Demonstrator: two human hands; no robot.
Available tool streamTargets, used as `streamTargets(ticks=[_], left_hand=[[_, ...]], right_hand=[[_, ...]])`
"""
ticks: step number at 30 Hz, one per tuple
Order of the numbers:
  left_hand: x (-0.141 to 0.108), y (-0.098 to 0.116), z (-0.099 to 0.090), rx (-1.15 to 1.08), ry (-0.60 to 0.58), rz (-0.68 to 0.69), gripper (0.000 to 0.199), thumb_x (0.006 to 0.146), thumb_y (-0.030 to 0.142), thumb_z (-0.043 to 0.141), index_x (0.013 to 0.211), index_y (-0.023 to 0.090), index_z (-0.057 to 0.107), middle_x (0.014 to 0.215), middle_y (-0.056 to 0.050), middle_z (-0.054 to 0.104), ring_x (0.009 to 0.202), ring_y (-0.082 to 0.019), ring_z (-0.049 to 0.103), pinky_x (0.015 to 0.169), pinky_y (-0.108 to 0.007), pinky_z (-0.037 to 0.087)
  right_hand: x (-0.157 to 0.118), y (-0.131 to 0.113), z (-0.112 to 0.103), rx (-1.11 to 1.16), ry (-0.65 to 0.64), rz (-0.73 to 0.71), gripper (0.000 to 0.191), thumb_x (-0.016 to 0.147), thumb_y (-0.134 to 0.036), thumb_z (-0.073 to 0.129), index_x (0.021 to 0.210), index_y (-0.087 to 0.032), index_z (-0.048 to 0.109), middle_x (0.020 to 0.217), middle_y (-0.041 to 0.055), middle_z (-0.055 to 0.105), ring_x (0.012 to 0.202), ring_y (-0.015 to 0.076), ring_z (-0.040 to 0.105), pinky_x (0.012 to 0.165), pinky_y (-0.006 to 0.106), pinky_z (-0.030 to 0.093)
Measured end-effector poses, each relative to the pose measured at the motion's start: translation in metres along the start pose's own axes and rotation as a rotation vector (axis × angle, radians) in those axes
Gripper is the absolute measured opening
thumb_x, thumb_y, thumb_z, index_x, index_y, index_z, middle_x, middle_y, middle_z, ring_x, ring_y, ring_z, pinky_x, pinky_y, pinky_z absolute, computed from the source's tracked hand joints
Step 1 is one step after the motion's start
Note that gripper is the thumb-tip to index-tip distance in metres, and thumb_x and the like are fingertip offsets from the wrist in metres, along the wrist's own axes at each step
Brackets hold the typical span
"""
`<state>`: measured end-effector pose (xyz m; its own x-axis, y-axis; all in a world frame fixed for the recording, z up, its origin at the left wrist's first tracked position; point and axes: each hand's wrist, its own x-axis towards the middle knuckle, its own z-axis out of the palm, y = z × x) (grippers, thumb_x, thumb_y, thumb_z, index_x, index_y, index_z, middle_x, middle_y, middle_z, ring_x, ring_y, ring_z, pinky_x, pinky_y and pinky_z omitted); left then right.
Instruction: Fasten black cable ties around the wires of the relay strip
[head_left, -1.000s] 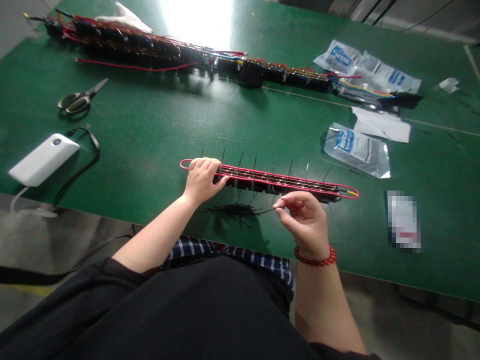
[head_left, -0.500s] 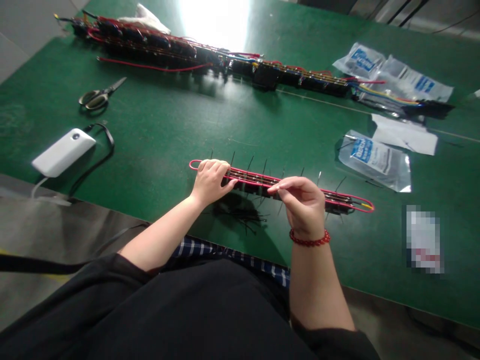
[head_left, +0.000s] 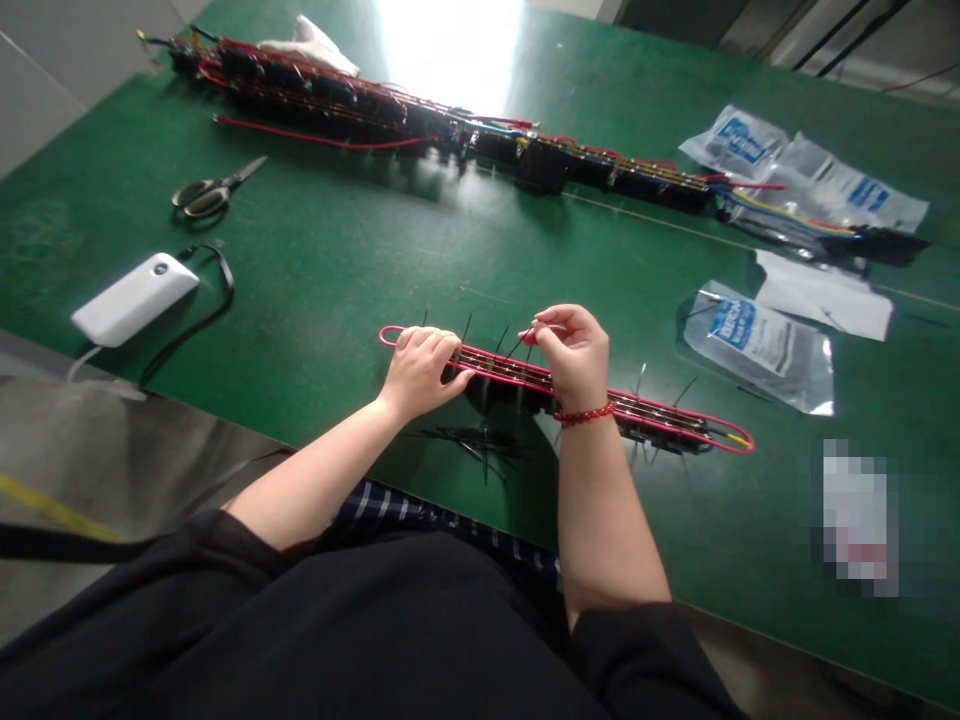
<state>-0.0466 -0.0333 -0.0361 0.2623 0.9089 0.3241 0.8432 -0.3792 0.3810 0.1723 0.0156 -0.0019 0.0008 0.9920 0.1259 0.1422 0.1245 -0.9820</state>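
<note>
A long black assembly edged with a red wire loop [head_left: 660, 412] lies across the green table near its front edge. Several thin black ties stick up from it. My left hand [head_left: 420, 372] is closed around its left part, thumb on the near side. Above its middle, my right hand [head_left: 574, 350] pinches a thin black tie [head_left: 517, 345] between thumb and fingers. A loose pile of black ties [head_left: 480, 445] lies on the table just in front of the assembly.
Scissors [head_left: 217, 192] and a white device [head_left: 136, 298] with a black cord are at the left. A longer wired assembly [head_left: 540, 165] stretches across the back. Plastic bags [head_left: 757, 340] and a white paper [head_left: 825, 295] lie at the right, beyond a blurred patch.
My right hand has moved up and to the left from the assembly's near side, with a tie now visible in its pinch. My left hand has stayed on the assembly.
</note>
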Motion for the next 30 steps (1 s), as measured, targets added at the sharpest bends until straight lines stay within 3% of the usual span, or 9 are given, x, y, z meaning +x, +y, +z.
streamTargets(ticks=[11, 30], left_hand=[[0.000, 0.002, -0.001, 0.006, -0.020, -0.018, 0.027, 0.086, 0.043, 0.064, 0.105, 0.024, 0.058, 0.116, -0.007, 0.069, 0.113, -0.029, 0.057, 0.103, -0.047, 0.036], [-0.001, 0.000, 0.002, 0.032, 0.034, 0.023, 0.026, 0.086, 0.043, 0.064, 0.102, 0.024, 0.058, 0.112, -0.007, 0.069, 0.108, -0.030, 0.058, 0.098, -0.046, 0.038]], right_hand=[[-0.004, 0.023, 0.002, -0.113, -0.021, -0.032, 0.009, 0.087, -0.032, 0.060, 0.092, -0.024, 0.060, 0.087, 0.0012, 0.067, 0.081, 0.0169, 0.072, 0.077, 0.034, 0.062], [-0.004, 0.020, 0.002, -0.198, -0.137, -0.116, 0.006, 0.078, -0.021, 0.060, 0.084, -0.022, 0.061, 0.087, 0.0024, 0.065, 0.080, 0.0168, 0.065, 0.076, 0.033, 0.056]])
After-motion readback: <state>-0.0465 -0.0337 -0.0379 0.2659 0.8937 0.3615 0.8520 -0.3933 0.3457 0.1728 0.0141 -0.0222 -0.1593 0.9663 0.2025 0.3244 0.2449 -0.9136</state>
